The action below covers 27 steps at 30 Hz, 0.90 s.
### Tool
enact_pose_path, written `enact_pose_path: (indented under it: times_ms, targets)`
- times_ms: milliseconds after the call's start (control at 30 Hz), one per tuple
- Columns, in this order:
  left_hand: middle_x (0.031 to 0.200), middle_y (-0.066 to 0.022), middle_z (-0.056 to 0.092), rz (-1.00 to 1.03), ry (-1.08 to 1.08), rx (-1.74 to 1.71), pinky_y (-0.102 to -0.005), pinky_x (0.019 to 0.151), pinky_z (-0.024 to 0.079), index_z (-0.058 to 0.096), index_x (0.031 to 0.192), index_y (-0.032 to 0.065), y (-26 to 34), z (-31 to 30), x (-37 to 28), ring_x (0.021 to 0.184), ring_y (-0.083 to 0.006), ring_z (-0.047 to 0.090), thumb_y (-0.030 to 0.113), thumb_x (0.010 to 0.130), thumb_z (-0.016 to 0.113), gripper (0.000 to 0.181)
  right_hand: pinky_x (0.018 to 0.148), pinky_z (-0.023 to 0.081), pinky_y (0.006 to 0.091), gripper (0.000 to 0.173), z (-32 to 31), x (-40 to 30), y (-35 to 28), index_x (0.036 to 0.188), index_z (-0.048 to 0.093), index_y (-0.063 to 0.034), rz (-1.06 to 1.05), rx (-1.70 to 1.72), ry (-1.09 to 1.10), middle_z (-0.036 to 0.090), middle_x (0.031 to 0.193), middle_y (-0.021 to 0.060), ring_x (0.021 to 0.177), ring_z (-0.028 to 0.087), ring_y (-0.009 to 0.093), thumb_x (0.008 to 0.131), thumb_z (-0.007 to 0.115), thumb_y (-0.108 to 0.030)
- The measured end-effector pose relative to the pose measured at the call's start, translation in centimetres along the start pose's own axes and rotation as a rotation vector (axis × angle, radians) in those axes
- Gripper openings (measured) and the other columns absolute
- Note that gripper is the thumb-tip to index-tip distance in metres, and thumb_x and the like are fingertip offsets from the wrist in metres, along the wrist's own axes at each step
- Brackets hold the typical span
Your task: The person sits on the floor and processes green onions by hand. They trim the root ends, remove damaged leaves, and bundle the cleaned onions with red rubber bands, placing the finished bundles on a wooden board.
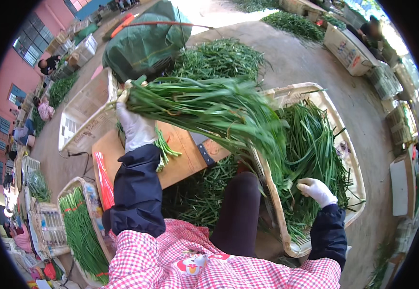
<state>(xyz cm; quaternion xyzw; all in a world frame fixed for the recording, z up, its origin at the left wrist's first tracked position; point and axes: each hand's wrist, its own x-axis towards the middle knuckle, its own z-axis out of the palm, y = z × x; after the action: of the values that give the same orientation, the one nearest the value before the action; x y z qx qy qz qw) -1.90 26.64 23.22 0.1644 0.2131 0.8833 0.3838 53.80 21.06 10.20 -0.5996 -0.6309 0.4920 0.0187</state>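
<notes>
My left hand, in a white glove, grips a big bunch of long green leafy stalks by one end. The bunch stretches rightward above the wooden board, and its blurred leaf tips droop over the white plastic crate. More loose greens fill that crate. My right hand, also gloved, is low over these greens with its fingers curled; whether it pinches a leaf cannot be told. Under my left forearm, a few short cut stalks lie on the board.
A riveted dark metal strip crosses the board beside red ties at its left. Another crate stands beyond. Tied green bundles fill a lower-left crate. Leaf piles and a green-covered load lie ahead; people work along the sides.
</notes>
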Motion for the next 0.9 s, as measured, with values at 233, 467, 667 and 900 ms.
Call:
enact_pose_path:
  times_ms: [233,467,667,900]
  targets:
    - [0.099,-0.0064,0.066,0.160,-0.029,-0.058,-0.0423,0.088,0.052,0.060,0.095,0.0128,6.0,-4.3,1.5,0.092,-0.0248,0.064,0.016,0.084,0.060,0.011,0.087,0.049,0.0310,0.037,4.9,-6.5,-8.5,0.114,0.063,-0.0040,-0.452,0.161,0.618,0.065,0.109,0.0118,0.098,0.063,0.021,0.077,0.069,-0.003]
    - [0.098,-0.0118,0.067,0.039,-0.089,-0.046,-0.0414,0.075,0.055,0.064,0.105,0.0064,7.4,-2.6,-4.6,0.085,-0.0259,0.064,0.029,0.087,0.056,0.030,0.102,0.035,0.0387,0.065,23.4,-6.6,-24.6,0.134,0.033,-0.0054,-0.635,1.178,-0.548,0.041,0.135,0.0140,0.120,0.046,0.026,0.083,0.060,-0.036]
    - [0.094,-0.0091,0.065,0.082,-0.141,-0.144,-0.0432,0.085,0.052,0.057,0.117,0.0072,7.5,-3.6,-12.2,0.092,-0.0266,0.062,0.017,0.088,0.054,0.031,0.108,0.031,0.0459,0.088,27.3,-3.2,-32.4,0.144,0.025,-0.0067,-0.551,1.935,-0.721,0.035,0.145,0.0140,0.127,0.041,0.030,0.083,0.054,-0.064]
    - [0.126,-0.0134,0.058,-0.081,-0.035,-0.140,-0.0502,0.106,0.038,0.050,0.130,0.0061,8.9,-10.0,-23.6,0.118,-0.0282,0.053,0.016,0.091,0.055,0.041,0.087,0.052,0.0431,0.033,28.7,4.3,-27.4,0.107,0.060,-0.0057,-0.420,2.318,-0.470,0.066,0.103,0.0097,0.092,0.064,0.026,0.093,0.056,-0.035]
